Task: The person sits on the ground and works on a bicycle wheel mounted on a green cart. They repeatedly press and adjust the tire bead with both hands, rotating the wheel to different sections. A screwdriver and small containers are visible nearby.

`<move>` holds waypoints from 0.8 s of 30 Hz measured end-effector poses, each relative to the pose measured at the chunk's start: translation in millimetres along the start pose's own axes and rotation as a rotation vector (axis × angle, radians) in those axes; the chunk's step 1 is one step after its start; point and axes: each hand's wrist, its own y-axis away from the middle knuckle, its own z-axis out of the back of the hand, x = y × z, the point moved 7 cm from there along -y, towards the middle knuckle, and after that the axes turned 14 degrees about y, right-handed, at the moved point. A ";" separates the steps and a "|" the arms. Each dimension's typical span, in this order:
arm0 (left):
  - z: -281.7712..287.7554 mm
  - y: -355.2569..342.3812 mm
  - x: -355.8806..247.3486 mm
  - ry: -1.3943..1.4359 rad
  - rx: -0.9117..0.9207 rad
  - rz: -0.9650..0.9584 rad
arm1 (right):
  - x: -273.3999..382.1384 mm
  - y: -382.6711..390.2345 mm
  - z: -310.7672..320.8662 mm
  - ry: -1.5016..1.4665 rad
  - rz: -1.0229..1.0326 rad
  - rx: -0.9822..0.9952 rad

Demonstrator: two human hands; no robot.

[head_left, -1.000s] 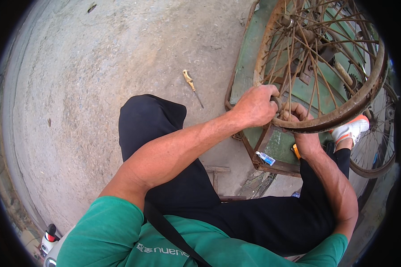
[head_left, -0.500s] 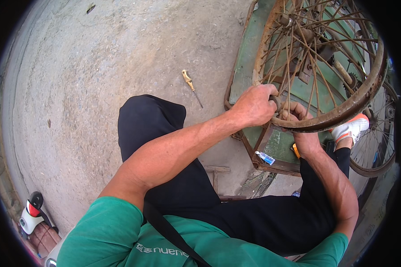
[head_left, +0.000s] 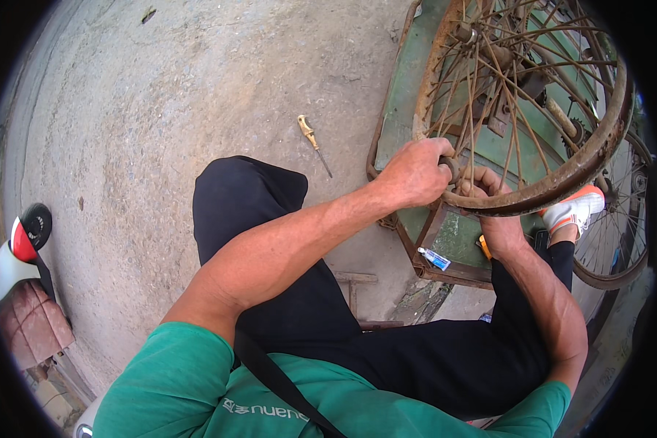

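A rusty spoked wheel (head_left: 551,186) stands tilted at the upper right. My left hand (head_left: 416,171) is closed at its near left edge, thumb and fingers pinched on a small dark round piece (head_left: 451,169) by the rim; its kind is hard to make out. My right hand (head_left: 500,223) comes up from below the rim, its fingers curled around it among the spokes. The rim hides part of that hand. The two hands are close together, and the fingertips partly cover the spot between them.
A screwdriver (head_left: 310,136) with a yellowish handle lies on the concrete floor. Under the wheel is a green metal platform (head_left: 400,120) bearing a small blue-and-white tube (head_left: 434,258) and a yellow item (head_left: 485,247). Another wheel (head_left: 613,279) stands at right. A white-and-red vehicle (head_left: 13,270) is at far left.
The white-and-red vehicle at the far left has come further forward into view, showing more of its wheel and brown padded part. Both my hands stay nearly in place at the rim.
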 end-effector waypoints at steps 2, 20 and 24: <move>-0.2 0.1 -0.4 -0.003 0.000 -0.009 | -0.9 0.2 0.9 0.010 0.007 -0.001; 3.3 1.9 -8.0 -0.004 0.048 -0.047 | 3.4 3.0 3.5 -0.003 -0.005 -0.018; 3.5 1.4 -9.8 -0.028 0.093 -0.066 | 4.5 2.9 3.4 -0.019 0.003 -0.021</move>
